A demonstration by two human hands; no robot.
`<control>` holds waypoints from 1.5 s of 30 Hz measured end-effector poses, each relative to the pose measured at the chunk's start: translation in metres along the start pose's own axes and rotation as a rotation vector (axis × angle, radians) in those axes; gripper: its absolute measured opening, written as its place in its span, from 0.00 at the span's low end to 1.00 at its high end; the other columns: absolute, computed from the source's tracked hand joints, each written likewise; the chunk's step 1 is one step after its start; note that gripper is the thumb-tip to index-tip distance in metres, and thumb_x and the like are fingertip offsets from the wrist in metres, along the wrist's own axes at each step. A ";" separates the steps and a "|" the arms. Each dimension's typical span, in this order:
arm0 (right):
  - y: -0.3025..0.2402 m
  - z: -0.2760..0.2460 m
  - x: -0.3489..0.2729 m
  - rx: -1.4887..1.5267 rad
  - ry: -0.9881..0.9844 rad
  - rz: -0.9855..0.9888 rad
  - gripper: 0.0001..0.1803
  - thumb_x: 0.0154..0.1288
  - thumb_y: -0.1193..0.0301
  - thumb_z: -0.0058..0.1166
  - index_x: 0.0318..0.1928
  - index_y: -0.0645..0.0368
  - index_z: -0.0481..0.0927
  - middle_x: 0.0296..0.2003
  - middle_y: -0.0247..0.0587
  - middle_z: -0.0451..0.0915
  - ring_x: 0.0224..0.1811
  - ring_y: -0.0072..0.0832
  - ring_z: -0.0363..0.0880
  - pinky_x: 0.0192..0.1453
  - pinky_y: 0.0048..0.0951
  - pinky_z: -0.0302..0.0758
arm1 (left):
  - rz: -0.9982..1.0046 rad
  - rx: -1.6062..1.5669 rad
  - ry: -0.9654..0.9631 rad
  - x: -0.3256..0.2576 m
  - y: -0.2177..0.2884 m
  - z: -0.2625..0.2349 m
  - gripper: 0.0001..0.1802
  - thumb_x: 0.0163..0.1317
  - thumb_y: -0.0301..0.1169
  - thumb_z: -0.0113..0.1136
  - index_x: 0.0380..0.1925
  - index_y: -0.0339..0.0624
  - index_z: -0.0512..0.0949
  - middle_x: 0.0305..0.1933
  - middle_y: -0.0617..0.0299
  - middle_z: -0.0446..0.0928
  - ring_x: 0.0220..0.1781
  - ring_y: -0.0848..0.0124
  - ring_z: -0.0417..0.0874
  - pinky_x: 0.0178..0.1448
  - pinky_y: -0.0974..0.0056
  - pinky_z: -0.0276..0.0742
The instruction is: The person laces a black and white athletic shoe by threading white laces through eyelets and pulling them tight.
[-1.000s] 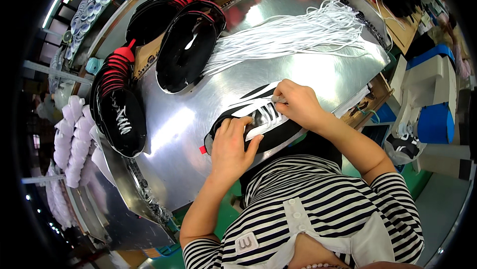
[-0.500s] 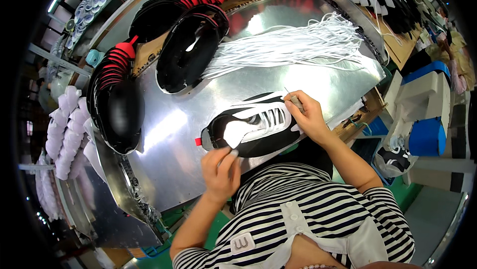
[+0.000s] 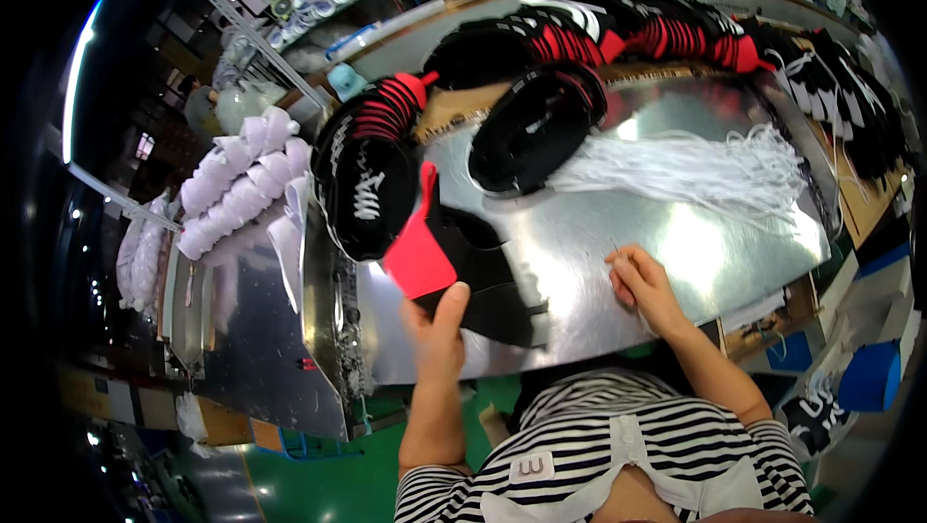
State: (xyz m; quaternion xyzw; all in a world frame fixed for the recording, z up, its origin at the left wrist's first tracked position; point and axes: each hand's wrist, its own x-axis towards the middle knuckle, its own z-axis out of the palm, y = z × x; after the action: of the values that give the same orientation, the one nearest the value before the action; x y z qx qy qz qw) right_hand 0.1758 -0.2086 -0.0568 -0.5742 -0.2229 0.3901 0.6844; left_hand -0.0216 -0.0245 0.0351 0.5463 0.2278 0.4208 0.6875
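My left hand (image 3: 439, 325) grips a black shoe upper (image 3: 488, 286) by its red part, thumb on top, fingers hidden beneath. The upper is tilted over the left part of the metal table (image 3: 579, 315), and its outer side is turned from view. To the right, my right hand (image 3: 649, 289) hovers above the table with its fingers curled in a pinch. A thin tip shows by the fingertips, from a small pointed hand tool mostly hidden in the hand. Just beyond the upper stands a row of nested black uppers (image 3: 362, 209), the front one showing white laces.
Another black upper (image 3: 526, 141) lies at the table's middle back, touching a bundle of white laces (image 3: 686, 175). More red-and-black uppers (image 3: 570, 35) line the back edge. White stacked pieces (image 3: 241, 180) stand at the left. A blue-and-white machine (image 3: 869, 373) is at the right.
The black-and-white upper that lay face up between my hands no longer shows; a red-and-black upper is now in my left hand. The view has shifted left. My right hand has left the lacing.
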 end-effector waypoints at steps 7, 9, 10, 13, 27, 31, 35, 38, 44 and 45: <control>0.025 -0.016 -0.007 -0.033 0.070 0.122 0.09 0.73 0.66 0.53 0.42 0.59 0.77 0.23 0.28 0.73 0.21 0.13 0.66 0.23 0.17 0.60 | 0.267 1.549 0.209 0.178 -0.055 -0.083 0.16 0.63 0.30 0.59 0.44 0.27 0.72 0.46 0.36 0.73 0.47 0.39 0.78 0.51 0.47 0.76; 0.022 -0.013 -0.015 -0.062 0.037 0.125 0.08 0.72 0.67 0.53 0.42 0.59 0.77 0.24 0.28 0.74 0.22 0.13 0.67 0.25 0.17 0.62 | 0.319 1.533 0.177 0.241 -0.093 -0.141 0.18 0.61 0.29 0.63 0.45 0.27 0.72 0.49 0.37 0.73 0.49 0.39 0.77 0.52 0.48 0.76; 0.021 -0.017 -0.017 -0.100 0.041 0.148 0.08 0.72 0.68 0.54 0.43 0.60 0.77 0.24 0.28 0.74 0.23 0.13 0.68 0.26 0.17 0.63 | 0.371 1.518 0.127 0.265 -0.106 -0.149 0.18 0.61 0.29 0.63 0.45 0.27 0.72 0.48 0.37 0.73 0.50 0.39 0.77 0.53 0.48 0.75; 0.017 -0.029 -0.022 -0.091 0.055 0.136 0.09 0.72 0.68 0.54 0.44 0.61 0.77 0.26 0.29 0.75 0.24 0.13 0.69 0.27 0.17 0.64 | 0.343 1.543 0.041 0.293 -0.119 -0.143 0.22 0.59 0.31 0.66 0.46 0.27 0.71 0.48 0.37 0.73 0.51 0.39 0.75 0.54 0.48 0.73; -0.019 -0.011 -0.007 -0.670 0.117 -0.153 0.09 0.65 0.70 0.60 0.43 0.60 0.81 0.39 0.37 0.82 0.32 0.22 0.78 0.37 0.22 0.75 | 0.309 0.890 0.240 0.206 -0.116 -0.028 0.14 0.64 0.37 0.61 0.29 0.36 0.74 0.26 0.54 0.74 0.29 0.65 0.76 0.37 0.58 0.71; -0.030 -0.054 0.035 -0.951 0.275 -0.254 0.16 0.61 0.68 0.62 0.49 0.57 0.80 0.51 0.41 0.80 0.39 0.35 0.83 0.41 0.30 0.79 | 0.646 0.471 0.345 0.143 -0.029 -0.015 0.10 0.64 0.22 0.62 0.43 0.37 0.74 0.42 0.61 0.69 0.42 0.72 0.71 0.51 0.68 0.70; -0.040 -0.102 0.117 -1.330 0.373 -0.481 0.23 0.59 0.58 0.64 0.52 0.55 0.80 0.55 0.38 0.77 0.45 0.39 0.83 0.48 0.38 0.79 | 1.022 0.890 -0.021 0.032 -0.003 -0.001 0.16 0.50 0.25 0.64 0.39 0.39 0.71 0.39 0.52 0.70 0.39 0.56 0.73 0.45 0.53 0.67; -0.028 -0.113 0.143 -1.457 0.329 -0.400 0.23 0.58 0.58 0.64 0.52 0.54 0.80 0.56 0.37 0.77 0.46 0.39 0.83 0.49 0.37 0.78 | 0.869 0.949 -0.465 -0.026 -0.046 0.039 0.15 0.46 0.26 0.65 0.38 0.43 0.80 0.44 0.60 0.78 0.47 0.60 0.78 0.51 0.54 0.67; -0.010 -0.105 0.102 -1.335 0.447 -0.412 0.20 0.59 0.59 0.64 0.50 0.55 0.81 0.56 0.36 0.77 0.43 0.38 0.84 0.46 0.37 0.78 | 0.817 0.876 -0.699 -0.061 -0.143 0.086 0.15 0.48 0.24 0.63 0.39 0.45 0.82 0.45 0.65 0.79 0.49 0.66 0.78 0.54 0.58 0.65; -0.013 -0.103 0.098 -1.312 0.450 -0.446 0.20 0.59 0.59 0.64 0.50 0.55 0.81 0.55 0.36 0.77 0.42 0.37 0.84 0.45 0.37 0.79 | 0.787 0.820 -0.738 -0.059 -0.143 0.088 0.15 0.48 0.23 0.63 0.39 0.45 0.82 0.45 0.64 0.79 0.50 0.66 0.78 0.54 0.58 0.65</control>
State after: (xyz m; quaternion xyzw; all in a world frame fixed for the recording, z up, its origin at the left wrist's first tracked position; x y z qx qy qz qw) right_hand 0.3156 -0.1943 -0.0827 -0.8735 -0.3767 -0.1000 0.2917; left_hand 0.0614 -0.1297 -0.0816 0.9131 -0.0965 0.3050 0.2528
